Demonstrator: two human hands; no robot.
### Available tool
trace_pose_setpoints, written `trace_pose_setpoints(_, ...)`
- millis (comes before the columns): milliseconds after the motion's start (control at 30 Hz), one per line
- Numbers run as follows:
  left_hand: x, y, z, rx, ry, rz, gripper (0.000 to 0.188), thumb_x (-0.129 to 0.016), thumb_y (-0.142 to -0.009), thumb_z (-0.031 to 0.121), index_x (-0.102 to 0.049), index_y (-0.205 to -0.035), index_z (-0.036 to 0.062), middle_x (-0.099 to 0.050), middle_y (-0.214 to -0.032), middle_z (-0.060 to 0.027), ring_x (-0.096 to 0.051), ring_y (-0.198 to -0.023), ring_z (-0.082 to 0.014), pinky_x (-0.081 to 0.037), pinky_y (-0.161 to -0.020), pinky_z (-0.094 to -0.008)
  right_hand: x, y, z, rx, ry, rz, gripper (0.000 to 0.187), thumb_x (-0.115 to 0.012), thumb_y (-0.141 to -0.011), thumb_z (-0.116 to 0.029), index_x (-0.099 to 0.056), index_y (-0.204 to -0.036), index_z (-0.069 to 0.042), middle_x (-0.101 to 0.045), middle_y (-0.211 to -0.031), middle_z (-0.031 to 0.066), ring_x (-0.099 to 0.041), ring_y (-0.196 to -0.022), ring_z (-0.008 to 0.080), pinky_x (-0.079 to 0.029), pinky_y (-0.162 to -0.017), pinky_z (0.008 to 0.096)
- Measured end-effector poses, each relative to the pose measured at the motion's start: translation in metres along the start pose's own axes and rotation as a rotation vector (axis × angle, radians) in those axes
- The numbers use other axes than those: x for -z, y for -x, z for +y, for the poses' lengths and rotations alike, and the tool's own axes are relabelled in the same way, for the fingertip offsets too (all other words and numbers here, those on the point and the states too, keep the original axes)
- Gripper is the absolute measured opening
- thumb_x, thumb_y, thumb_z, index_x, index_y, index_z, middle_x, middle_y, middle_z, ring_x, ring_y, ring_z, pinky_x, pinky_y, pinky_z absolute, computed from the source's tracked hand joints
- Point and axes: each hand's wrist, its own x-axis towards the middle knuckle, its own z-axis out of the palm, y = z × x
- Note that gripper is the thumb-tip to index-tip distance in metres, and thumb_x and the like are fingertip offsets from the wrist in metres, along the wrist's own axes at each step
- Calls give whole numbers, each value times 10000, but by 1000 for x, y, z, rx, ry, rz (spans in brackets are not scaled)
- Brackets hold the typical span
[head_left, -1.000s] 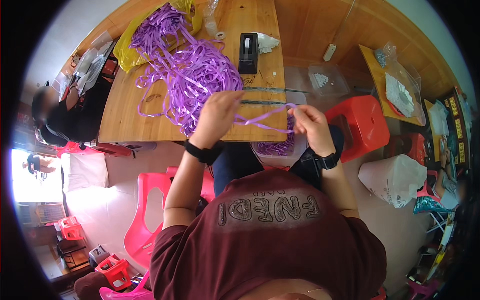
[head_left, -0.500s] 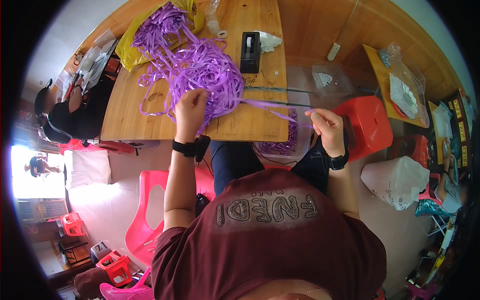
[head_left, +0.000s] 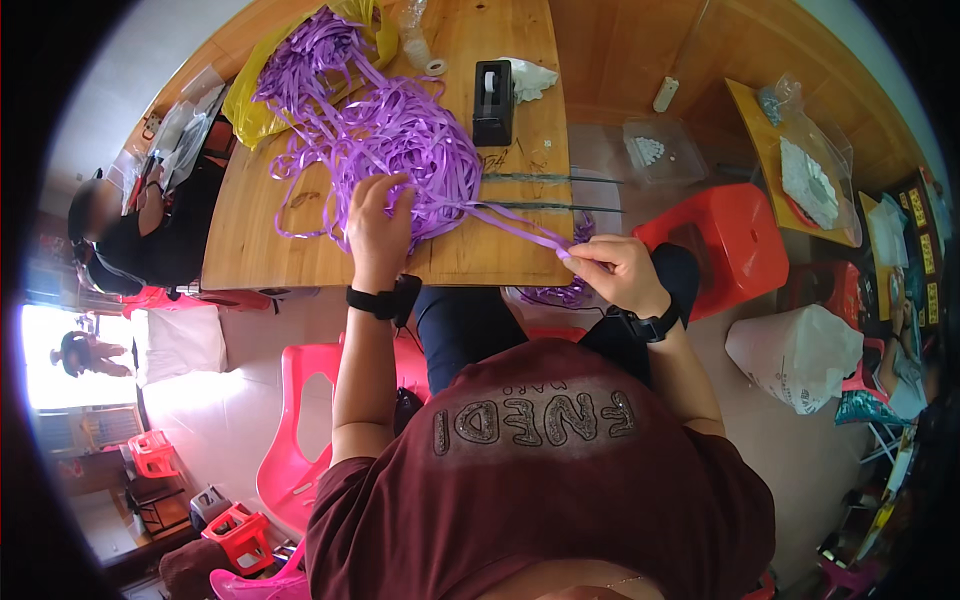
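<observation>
A large tangled heap of shiny purple ribbon (head_left: 425,135) lies on the wooden table (head_left: 380,268). Part of it spills from a yellow plastic bag (head_left: 240,108) at the far left. My left hand (head_left: 378,230) is at the heap's near edge, its fingers curved and parted from the thumb; no strand shows clearly gripped in it. Off the table's near right corner, my right hand (head_left: 622,272) pinches a purple ribbon strand (head_left: 515,226) between thumb and fingers. That strand runs fairly straight back to the heap.
A black tape dispenser (head_left: 493,105) stands behind the heap, beside crumpled white tissue (head_left: 532,80) and a tape roll (head_left: 435,67). Two thin dark rods (head_left: 595,209) jut past the right edge. A red stool (head_left: 715,250) is at right. Another person (head_left: 150,235) sits at left.
My right hand has moved left and nearer, and its ribbon now slopes down toward the table corner. The left hand's fingers have parted slightly over the heap.
</observation>
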Motion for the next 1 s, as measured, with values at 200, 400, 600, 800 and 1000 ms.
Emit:
trace_pose_setpoints(200, -9, 8, 21, 1, 213, -296, 120, -743, -815, 122, -730, -911, 51, -674, -904, -103, -664, -825, -285, -535, -731, -366, -19, -20, 5, 103, 99, -29, 173, -752, -849, -229, -751, -857, -56, -682, -748, 94, -645, -673, 260, -485, -590, 359)
trace_pose_setpoints(400, -26, 8, 10, 41, 149, -484, 123, -729, -808, 146, -732, -850, 31, -661, -835, -109, -653, -773, -274, -524, -708, -362, -38, -35, 11, 77, 192, -60, 205, -748, -848, -266, -746, -831, -62, -672, -749, 99, -645, -708, 292, -497, -631, 389)
trace_pose_setpoints(600, -35, 5, 11, 76, 270, -503, 105, -704, -808, 129, -718, -818, 25, -657, -823, -111, -652, -751, -280, -522, -695, -365, -57, -58, 21, 119, 213, -24, 172, -729, -832, -232, -736, -862, -63, -678, -820, 113, -652, -798, 312, -509, -707, 416)
trace_pose_setpoints(800, -39, 2, 12, 64, 125, -599, 117, -666, -808, 140, -710, -797, 31, -651, -824, -118, -655, -764, -318, -534, -680, -410, -71, -75, 20, 97, 241, -162, 148, -724, -820, -169, -726, -921, -61, -693, -884, 120, -658, -842, 318, -520, -757, 406)
trace_pose_setpoints(1000, -43, 1, 4, 82, 264, -613, 100, -664, -791, 118, -708, -804, 30, -648, -826, -122, -652, -747, -315, -525, -668, -403, -68, -84, 10, -79, 33, -156, 167, -731, -845, -113, -693, -982, -26, -690, -910, 121, -678, -831, 270, -525, -730, 343)
